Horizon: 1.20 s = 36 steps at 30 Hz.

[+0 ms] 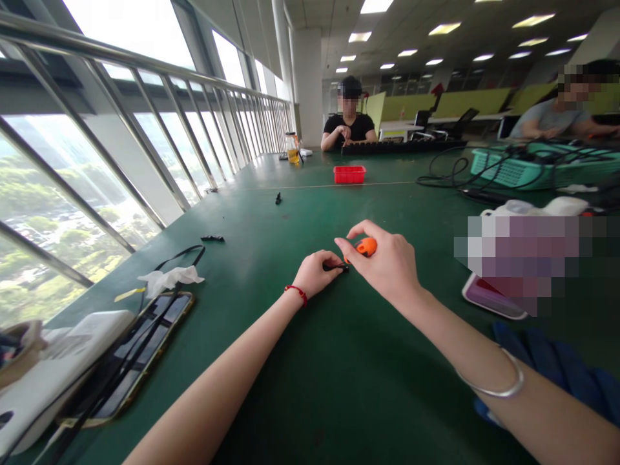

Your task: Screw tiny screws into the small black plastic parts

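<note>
My left hand (314, 274) rests low over the green table, thumb and fingers pinched on a small black part (345, 267). My right hand (391, 259) is closed around the orange-and-black handle of what looks like a short screwdriver (367, 247), tilted down toward that part. The tool's tip is too small and too covered to make out. Both hands are close together at the middle of the table. Two similar black pieces lie farther off: one on the left (212, 239), another beyond my hands (278, 199).
A red tray (349, 175) stands ahead. On the left are a phone (145, 361), cables, tissue (170, 280) and a white device (62, 368). On the right are a turquoise basket (513, 169) with cables and blue gloves (557, 361). Two people sit at the far side.
</note>
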Motion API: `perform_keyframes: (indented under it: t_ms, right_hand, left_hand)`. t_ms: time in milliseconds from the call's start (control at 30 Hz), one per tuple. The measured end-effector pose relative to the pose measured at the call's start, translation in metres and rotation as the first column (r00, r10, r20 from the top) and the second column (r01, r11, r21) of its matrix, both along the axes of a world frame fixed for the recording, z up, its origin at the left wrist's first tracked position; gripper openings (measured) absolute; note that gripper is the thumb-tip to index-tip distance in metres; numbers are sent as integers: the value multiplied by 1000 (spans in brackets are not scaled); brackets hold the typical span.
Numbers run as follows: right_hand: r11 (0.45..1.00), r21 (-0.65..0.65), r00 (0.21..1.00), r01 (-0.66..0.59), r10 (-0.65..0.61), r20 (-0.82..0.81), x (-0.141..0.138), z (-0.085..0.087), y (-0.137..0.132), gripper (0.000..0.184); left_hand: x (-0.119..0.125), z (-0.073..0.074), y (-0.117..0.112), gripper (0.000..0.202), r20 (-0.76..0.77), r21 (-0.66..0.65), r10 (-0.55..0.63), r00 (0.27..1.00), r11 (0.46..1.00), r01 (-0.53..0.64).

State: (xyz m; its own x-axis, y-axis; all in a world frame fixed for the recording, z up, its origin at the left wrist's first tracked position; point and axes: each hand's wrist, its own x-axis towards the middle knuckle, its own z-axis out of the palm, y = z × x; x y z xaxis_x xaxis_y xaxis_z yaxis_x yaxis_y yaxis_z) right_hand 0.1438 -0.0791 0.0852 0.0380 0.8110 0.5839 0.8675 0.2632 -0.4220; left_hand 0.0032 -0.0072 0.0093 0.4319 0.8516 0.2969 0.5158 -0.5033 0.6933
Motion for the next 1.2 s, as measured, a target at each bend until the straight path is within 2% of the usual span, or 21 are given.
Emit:
perform_keyframes:
  t_ms: [100, 233, 333, 467, 633, 800, 867, 967, 1033, 1133, 1200]
  right_hand:
    - [998, 41, 999, -36, 37, -15, -1, -1, 0, 28]
    - [995, 84, 998, -43, 47, -45, -1, -2, 1, 50]
    - [1000, 18, 1000, 10, -10, -1, -1, -2, 1, 41]
    - [999, 35, 999, -38, 37, 23, 0, -3, 1, 25]
    - [998, 63, 999, -29, 30, -20, 0, -3, 2, 40]
    - [1000, 2, 999, -19, 19, -28, 0, -4, 3, 27]
    - [997, 66, 999, -46, 48, -24, 0, -5, 3, 26]
    - [982, 176, 998, -64, 66, -4, 0, -5, 4, 43]
    - [990, 137, 999, -40, 42, -11, 0, -5, 4, 41]
    - [1000, -1, 999, -15, 15, -51, 1, -5, 3, 31]
    - [999, -3, 996, -35, 35, -76, 1, -6, 3, 26]
  left_hand:
    - [0, 1, 0, 11, -13, 8, 11, 1000, 1000, -11]
    - [0, 3, -2, 8, -16, 2, 23, 1000, 1000, -23]
    - [0, 2, -1, 11, 0, -9, 4, 1000, 1000, -4]
    - [0, 0, 0, 12, -2, 4, -1, 1000, 1000, 1]
    - [0, -1, 1, 7, -10, 8, 24, 1000, 1000, -24]
    - [0, -2, 1, 13, -2, 7, -5, 1000, 1000, 5]
    - [0, -1, 1, 10, -12, 14, 11, 1000, 1000, -10]
    - [0, 0, 0, 6, -10, 11, 23, 1000, 1000, -23]
    - [0, 0, 0, 7, 4, 1, 10, 1000, 1000, -10]
    - [0, -1, 1, 10, 11, -6, -9, 1000, 1000, 9]
    - [0, 0, 0, 10, 0, 3, 3, 1000, 1000, -3]
